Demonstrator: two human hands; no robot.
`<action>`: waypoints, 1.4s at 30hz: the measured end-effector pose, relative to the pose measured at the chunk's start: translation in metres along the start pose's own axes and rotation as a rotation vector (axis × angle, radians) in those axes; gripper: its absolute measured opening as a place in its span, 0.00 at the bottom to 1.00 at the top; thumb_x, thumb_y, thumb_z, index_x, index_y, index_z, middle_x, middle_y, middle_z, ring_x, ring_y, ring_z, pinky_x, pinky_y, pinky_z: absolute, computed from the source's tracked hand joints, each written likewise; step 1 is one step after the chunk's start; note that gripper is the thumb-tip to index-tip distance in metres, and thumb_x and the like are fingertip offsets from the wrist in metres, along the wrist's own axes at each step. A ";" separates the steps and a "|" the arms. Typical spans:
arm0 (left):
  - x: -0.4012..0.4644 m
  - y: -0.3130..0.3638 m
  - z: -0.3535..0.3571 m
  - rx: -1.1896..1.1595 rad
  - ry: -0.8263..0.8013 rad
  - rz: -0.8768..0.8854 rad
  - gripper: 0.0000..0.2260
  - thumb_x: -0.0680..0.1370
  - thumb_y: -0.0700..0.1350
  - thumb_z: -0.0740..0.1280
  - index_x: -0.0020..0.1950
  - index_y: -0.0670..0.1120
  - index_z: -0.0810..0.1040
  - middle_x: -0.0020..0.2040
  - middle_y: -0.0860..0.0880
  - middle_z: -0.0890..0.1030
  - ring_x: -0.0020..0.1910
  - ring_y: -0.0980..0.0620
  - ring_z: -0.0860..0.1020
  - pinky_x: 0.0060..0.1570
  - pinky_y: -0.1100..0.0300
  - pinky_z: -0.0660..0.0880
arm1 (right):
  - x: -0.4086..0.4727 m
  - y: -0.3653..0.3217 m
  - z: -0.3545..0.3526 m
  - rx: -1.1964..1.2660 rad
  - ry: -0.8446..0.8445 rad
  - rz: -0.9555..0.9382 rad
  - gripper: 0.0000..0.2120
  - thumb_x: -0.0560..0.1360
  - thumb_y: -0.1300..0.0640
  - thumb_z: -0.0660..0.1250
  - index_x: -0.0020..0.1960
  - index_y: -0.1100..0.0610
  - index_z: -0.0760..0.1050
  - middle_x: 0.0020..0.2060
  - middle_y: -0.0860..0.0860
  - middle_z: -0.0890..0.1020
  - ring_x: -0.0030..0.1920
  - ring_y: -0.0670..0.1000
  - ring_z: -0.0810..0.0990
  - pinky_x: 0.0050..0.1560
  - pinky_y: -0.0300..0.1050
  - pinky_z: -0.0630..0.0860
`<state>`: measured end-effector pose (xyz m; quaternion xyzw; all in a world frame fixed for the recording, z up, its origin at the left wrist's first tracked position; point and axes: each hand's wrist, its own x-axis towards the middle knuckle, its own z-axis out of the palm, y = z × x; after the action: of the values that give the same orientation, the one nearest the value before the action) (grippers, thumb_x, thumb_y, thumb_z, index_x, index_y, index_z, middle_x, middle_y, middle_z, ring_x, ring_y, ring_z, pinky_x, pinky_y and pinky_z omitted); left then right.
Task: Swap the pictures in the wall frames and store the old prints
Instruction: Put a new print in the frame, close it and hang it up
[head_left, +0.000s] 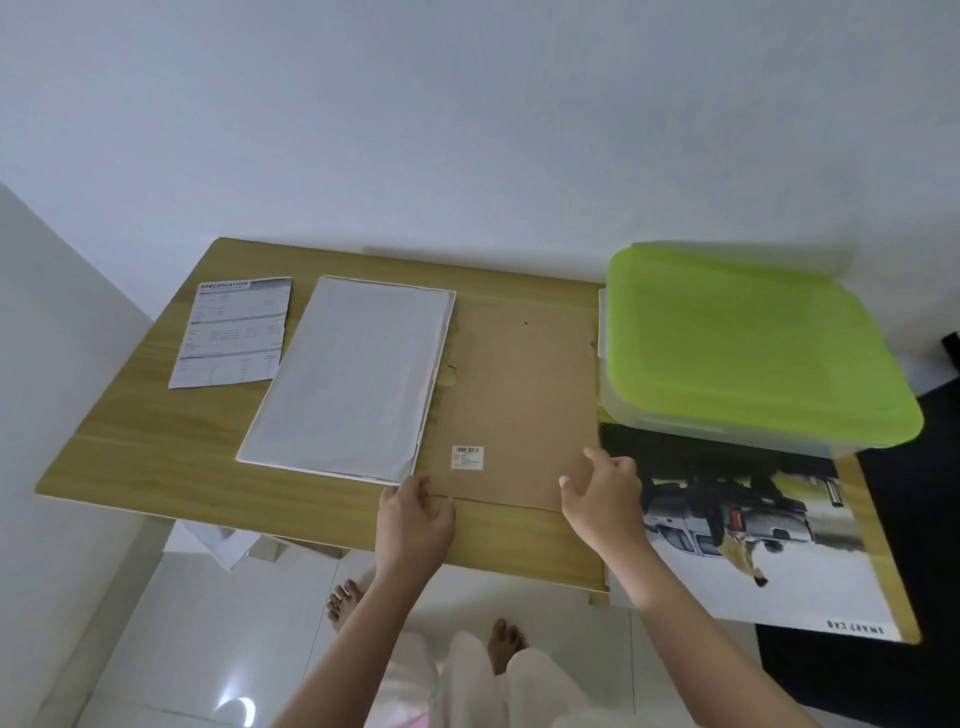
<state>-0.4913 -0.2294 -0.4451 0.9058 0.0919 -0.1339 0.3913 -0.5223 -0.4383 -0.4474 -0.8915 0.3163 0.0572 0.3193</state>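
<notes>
A brown backing board (514, 395) with a small barcode label lies flat in the middle of the wooden table (156, 447). My left hand (413, 522) touches its near left corner with relaxed fingers. My right hand (605, 493) hovers over its near right corner, fingers spread and holding nothing. A stack of white sheets (348, 379) lies left of the board, overlapping its left edge. A specification sheet (231, 332) lies at the far left. A car print (753, 519) lies on the right, partly under a box.
A clear plastic box with a green lid (748, 343) stands at the table's right end, against the white wall. Dark furniture (904, 519) stands to the right of the table. Crumpled white material (223, 545) lies on the tiled floor under the table's near edge.
</notes>
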 end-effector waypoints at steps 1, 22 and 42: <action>0.002 0.003 0.000 -0.022 -0.002 -0.034 0.21 0.72 0.48 0.69 0.64 0.45 0.72 0.55 0.47 0.77 0.52 0.51 0.76 0.51 0.61 0.71 | 0.002 0.000 -0.002 0.027 0.004 0.012 0.26 0.75 0.51 0.66 0.70 0.55 0.65 0.63 0.59 0.66 0.63 0.60 0.69 0.60 0.55 0.74; 0.007 0.003 -0.058 -0.423 0.033 -0.046 0.13 0.71 0.36 0.72 0.53 0.48 0.80 0.45 0.50 0.84 0.43 0.47 0.82 0.50 0.49 0.79 | -0.010 -0.020 -0.018 0.455 0.086 -0.140 0.29 0.71 0.58 0.73 0.69 0.54 0.68 0.52 0.51 0.71 0.49 0.47 0.72 0.41 0.24 0.68; 0.083 -0.104 -0.191 -0.536 0.125 -0.095 0.16 0.71 0.34 0.71 0.49 0.55 0.79 0.44 0.44 0.84 0.45 0.43 0.81 0.49 0.48 0.79 | -0.020 -0.172 0.096 0.485 -0.032 -0.257 0.30 0.69 0.57 0.74 0.69 0.53 0.69 0.49 0.49 0.71 0.51 0.44 0.72 0.48 0.30 0.68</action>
<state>-0.4087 -0.0137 -0.4170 0.7711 0.1905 -0.0671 0.6038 -0.4255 -0.2675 -0.4254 -0.8209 0.2001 -0.0472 0.5329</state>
